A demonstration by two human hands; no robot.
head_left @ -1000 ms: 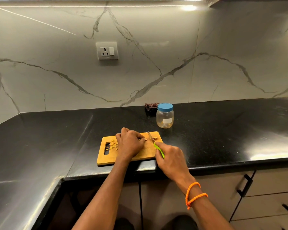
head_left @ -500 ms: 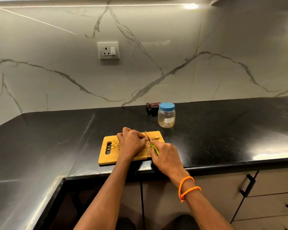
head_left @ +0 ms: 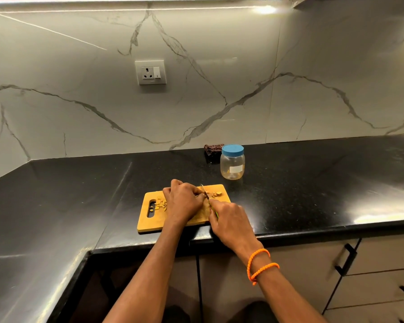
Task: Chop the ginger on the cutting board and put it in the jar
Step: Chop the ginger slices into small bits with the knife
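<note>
**Chopping ginger at the counter**

Your left hand curled over the wooden cutting board, fingertips pinching something too small to make out beside the blade. Your right hand gripped a green-handled knife, its blade pointing away from you. Chopped ginger lay on the board's left side, with more pieces at its far right corner. The blue-lidded jar stood closed just beyond the board on the black countertop.

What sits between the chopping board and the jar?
Nothing: in the head view only bare black counter separates the board from the jar. A small dark thing lies behind the jar.
</note>
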